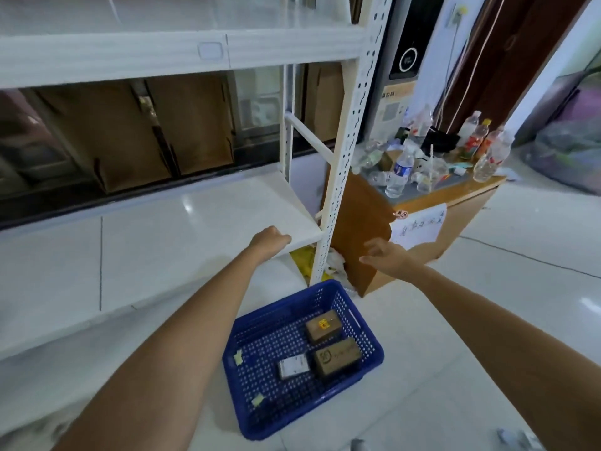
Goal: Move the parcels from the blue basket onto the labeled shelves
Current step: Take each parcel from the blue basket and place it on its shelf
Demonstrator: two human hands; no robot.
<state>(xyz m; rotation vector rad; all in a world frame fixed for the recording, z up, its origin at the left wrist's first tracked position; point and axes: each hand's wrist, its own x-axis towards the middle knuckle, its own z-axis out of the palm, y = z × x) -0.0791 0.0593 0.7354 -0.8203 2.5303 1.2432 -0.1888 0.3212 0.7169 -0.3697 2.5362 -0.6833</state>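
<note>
The blue basket (364,333) stands on the floor below my arms. Inside it lie two brown cardboard parcels, one with a yellow-red sticker (323,325) and one with a printed mark (336,355), plus a small white parcel (293,366). A white metal rack rises at the left; its lower shelf (195,229) is bare. My left hand (271,239) rests curled over that shelf's front edge near the right upright. Spread fingers of my right hand (382,257) hover in the air, holding nothing, in front of a brown carton.
The rack's perforated upright (344,157) stands between my hands. A label holder (210,50) sits on the upper shelf rail. A brown carton (361,229) and a low wooden table (455,196) crowded with plastic bottles stand at the right. Yellow and white bags lie behind the basket.
</note>
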